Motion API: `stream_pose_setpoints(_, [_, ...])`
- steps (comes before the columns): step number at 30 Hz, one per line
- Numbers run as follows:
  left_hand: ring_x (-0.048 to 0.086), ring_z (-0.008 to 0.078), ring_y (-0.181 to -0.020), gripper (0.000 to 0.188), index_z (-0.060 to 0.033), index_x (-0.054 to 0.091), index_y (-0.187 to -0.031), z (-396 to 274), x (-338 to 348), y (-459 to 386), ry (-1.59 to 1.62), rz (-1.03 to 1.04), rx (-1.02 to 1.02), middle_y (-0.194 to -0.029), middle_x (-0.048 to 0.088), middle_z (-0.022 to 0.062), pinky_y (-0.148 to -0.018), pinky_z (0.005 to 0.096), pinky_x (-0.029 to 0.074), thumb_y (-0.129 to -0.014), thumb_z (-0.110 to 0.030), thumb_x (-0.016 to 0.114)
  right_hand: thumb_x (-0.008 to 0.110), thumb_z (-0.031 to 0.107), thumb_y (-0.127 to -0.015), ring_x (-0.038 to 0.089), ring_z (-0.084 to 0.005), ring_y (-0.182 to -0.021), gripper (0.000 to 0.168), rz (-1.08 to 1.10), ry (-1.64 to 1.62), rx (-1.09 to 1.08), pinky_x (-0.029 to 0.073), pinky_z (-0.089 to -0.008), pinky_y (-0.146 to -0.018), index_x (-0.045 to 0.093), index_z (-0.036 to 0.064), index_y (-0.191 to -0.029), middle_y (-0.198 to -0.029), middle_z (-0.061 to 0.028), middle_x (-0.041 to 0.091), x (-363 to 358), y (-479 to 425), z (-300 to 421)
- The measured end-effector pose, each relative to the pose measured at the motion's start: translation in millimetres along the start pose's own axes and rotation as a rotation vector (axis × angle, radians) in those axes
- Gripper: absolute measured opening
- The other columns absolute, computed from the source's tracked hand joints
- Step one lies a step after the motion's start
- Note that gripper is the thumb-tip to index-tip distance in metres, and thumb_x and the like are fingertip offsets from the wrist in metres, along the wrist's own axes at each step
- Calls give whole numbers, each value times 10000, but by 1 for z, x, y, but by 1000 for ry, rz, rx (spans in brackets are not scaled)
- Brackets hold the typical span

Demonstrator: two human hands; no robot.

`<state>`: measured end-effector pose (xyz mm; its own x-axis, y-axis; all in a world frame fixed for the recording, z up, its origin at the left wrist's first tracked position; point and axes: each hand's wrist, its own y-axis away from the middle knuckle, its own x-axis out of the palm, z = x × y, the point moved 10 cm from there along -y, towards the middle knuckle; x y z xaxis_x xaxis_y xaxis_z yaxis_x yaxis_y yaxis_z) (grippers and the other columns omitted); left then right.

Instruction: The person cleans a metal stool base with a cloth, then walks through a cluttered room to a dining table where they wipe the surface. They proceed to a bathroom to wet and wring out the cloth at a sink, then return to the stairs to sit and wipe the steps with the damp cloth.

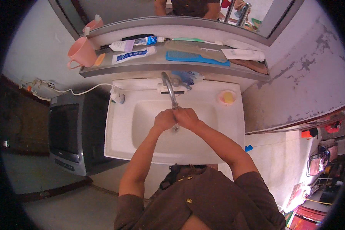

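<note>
My left hand [165, 119] and my right hand [187, 118] meet under the spout of a curved chrome faucet [169, 89], over the basin of a white washbasin [143, 129]. Both hands are curled, with their knuckles up and their thumb sides touching. Whether anything lies between them is hidden. A little water seems to show just below the hands, near the drain. On the basin's right rear corner sits a yellow bar of soap [228, 97] in a pink soap dish [235, 99]. A white bottle [117, 96] stands on the left rear corner.
Above the basin a metal-edged shelf [161, 68] under a mirror [126, 11] holds a pink mug [84, 52], a blue comb [195, 58], a toothbrush [189, 40] and several tubes. A dark grey appliance [65, 129] stands left of the basin. A peeling wall [293, 77] borders the right.
</note>
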<state>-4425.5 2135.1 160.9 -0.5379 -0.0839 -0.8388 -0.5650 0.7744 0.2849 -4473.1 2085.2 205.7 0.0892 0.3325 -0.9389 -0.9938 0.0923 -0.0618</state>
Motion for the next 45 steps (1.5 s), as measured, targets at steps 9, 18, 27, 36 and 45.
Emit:
stream_pose_setpoints(9, [525,365,-1171,542,-63,527,-1203,-48,-47,58,-111,-504,371,-1326,418,205,-922,475,467,-695,-120,707,680,91,-685,643,-278,-697,403,73,-1024,470,509,-394,-585,570,68,-1072,-812,-148,645,54,19,-53])
stream_pose_setpoints(18, [689,246,-771,235,-90,622,-1001,-43,-19,32,-285,-343,264,-835,668,103,-586,359,532,-769,-123,607,678,205,-730,661,-341,-844,371,257,-476,206,519,-408,-786,612,5,-1035,-942,-173,684,26,21,-16])
stream_pose_setpoints(27, [680,315,-742,210,-85,677,-784,-23,-2,17,-195,-104,51,-794,691,150,-675,455,539,-709,-280,677,628,167,-760,669,-359,-743,215,178,-25,-33,537,-472,-658,602,54,-941,-859,-195,669,23,15,-8])
stream_pose_setpoints(36, [667,258,-661,489,5,662,-777,27,53,30,679,388,-239,-722,664,143,-517,370,509,-736,-482,679,575,108,-781,631,-265,-822,168,-35,168,-265,485,-417,-648,565,102,-949,-859,-94,625,-17,7,20])
stream_pose_setpoints(45, [677,231,-707,552,40,632,-1002,76,66,41,474,-91,-326,-774,653,155,-530,321,528,-729,-433,712,614,101,-749,564,-307,-1031,356,-412,155,163,475,-438,-780,555,53,-1096,-1097,-122,587,-81,-18,-43])
